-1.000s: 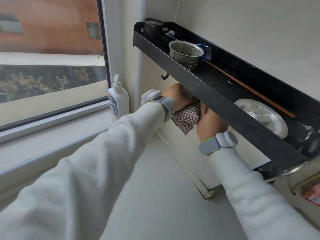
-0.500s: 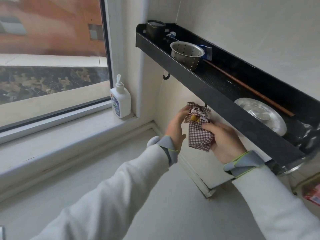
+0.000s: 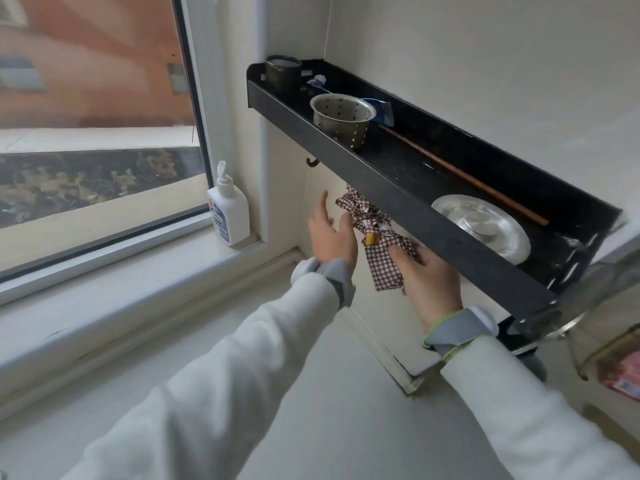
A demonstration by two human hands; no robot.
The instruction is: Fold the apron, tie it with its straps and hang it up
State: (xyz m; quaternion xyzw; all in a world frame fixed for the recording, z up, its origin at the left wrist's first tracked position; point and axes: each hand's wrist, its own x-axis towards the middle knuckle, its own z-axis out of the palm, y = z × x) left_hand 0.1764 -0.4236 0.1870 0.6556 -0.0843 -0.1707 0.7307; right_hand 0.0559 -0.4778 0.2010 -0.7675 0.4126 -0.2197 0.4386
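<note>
A black wall shelf (image 3: 398, 199) holds a perforated steel cup (image 3: 343, 117), while beneath it the checked apron bundle (image 3: 381, 244), apparently hung, is gripped by the right hand (image 3: 429, 278), the left hand (image 3: 332, 230) spread empty.

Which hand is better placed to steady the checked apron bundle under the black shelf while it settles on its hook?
Right. The right hand already has its grip on the lower part of the brown-and-white checked apron bundle beneath the black metal wall shelf. The left hand is open beside it, fingers spread, holding nothing.
</note>
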